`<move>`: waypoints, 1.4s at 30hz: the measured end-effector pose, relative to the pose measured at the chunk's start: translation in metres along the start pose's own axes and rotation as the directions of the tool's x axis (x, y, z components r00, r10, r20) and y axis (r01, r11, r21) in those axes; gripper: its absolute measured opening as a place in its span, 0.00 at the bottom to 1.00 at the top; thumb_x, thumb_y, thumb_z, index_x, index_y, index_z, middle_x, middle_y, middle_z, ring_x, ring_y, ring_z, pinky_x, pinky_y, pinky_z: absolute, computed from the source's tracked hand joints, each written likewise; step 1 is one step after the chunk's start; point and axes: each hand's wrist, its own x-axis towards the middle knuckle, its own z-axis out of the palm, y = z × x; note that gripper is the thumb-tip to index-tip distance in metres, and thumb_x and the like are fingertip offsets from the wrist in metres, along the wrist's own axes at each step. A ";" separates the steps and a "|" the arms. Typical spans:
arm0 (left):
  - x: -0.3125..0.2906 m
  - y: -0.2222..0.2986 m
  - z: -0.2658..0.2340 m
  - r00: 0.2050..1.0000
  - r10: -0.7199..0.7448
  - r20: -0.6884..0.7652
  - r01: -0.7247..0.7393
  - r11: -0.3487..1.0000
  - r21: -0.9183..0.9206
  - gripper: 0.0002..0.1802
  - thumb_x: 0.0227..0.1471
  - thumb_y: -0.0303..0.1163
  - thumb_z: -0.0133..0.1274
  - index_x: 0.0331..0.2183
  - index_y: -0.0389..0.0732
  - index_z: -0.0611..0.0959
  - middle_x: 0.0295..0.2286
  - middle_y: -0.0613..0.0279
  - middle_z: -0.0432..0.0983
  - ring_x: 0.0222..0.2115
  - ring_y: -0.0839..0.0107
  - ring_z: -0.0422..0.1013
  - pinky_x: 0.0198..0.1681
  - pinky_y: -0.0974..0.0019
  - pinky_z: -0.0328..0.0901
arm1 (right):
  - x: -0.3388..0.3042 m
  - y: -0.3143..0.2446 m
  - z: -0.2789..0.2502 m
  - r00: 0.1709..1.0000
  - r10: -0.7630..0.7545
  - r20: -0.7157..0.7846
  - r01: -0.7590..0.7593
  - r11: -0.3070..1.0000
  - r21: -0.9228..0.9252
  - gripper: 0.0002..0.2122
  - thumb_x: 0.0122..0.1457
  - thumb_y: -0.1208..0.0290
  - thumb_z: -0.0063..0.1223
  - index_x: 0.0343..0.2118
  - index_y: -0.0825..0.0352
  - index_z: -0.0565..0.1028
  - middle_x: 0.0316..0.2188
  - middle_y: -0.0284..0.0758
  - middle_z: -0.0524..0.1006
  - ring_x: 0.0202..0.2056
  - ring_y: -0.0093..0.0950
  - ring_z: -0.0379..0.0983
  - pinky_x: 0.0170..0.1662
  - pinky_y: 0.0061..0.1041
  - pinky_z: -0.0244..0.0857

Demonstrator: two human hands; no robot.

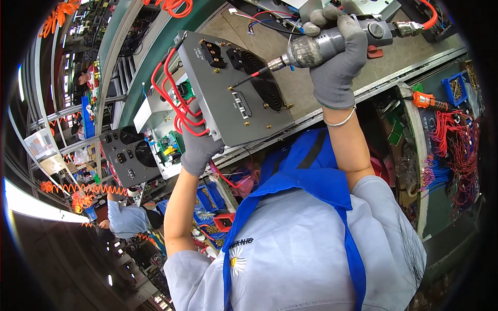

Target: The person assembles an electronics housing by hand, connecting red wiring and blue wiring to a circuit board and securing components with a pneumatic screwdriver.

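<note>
My right hand [341, 65], in a grey knit glove, is wrapped round a pneumatic screwdriver [314, 49]. Its long bit reaches left to a brass-coloured screw on a dark grey metal panel [210, 93], at or close to the screw head. The panel stands tilted on the bench and carries a round fan grille [264, 85], black sockets [211, 54] and a switch. My left hand [199, 150], also gloved, grips the panel's lower left corner, some of its fingers hidden. Thick red wires [179, 111] loop from behind the panel beside that hand.
A second grey panel [127, 158] with a fan stands left along the line. A red air hose [429, 15] runs from the screwdriver. Bundled red wires [451, 129], an orange tool [428, 100] and a blue screw bin [456, 88] lie right. Another person [127, 217] works at lower left.
</note>
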 end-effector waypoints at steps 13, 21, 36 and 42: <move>-0.001 0.000 0.001 0.999 -0.034 -0.009 0.034 0.999 -0.017 0.44 0.31 0.32 0.70 0.52 0.35 0.68 0.44 0.57 0.73 0.44 0.69 0.73 0.48 0.64 0.68 | 0.000 0.002 -0.008 0.996 0.085 0.027 -0.086 0.994 0.065 0.16 0.59 0.68 0.48 0.51 0.58 0.66 0.34 0.28 0.72 0.32 0.21 0.68 0.32 0.21 0.65; 0.000 0.001 0.001 1.000 -0.022 0.007 0.023 0.997 -0.080 0.43 0.32 0.32 0.70 0.52 0.36 0.69 0.44 0.58 0.73 0.44 0.69 0.72 0.48 0.64 0.67 | 0.005 0.004 -0.012 0.998 -0.028 0.052 0.024 0.997 0.072 0.14 0.60 0.69 0.47 0.49 0.61 0.67 0.32 0.28 0.73 0.32 0.23 0.70 0.31 0.23 0.67; 0.001 -0.003 0.002 0.999 -0.033 0.032 0.036 0.994 -0.107 0.43 0.32 0.32 0.69 0.51 0.36 0.68 0.43 0.57 0.73 0.44 0.67 0.72 0.48 0.63 0.67 | 0.022 0.011 -0.036 0.947 -0.042 0.319 -0.024 0.980 0.200 0.17 0.55 0.70 0.48 0.48 0.65 0.68 0.32 0.33 0.71 0.33 0.25 0.67 0.33 0.23 0.66; -0.001 -0.002 0.000 0.999 0.023 -0.028 -0.021 0.999 0.046 0.42 0.29 0.32 0.70 0.50 0.37 0.70 0.42 0.56 0.75 0.43 0.66 0.73 0.48 0.63 0.67 | 0.029 0.012 -0.028 0.969 0.031 0.246 -0.047 0.997 0.057 0.13 0.54 0.68 0.48 0.43 0.65 0.70 0.32 0.38 0.75 0.29 0.27 0.70 0.32 0.25 0.67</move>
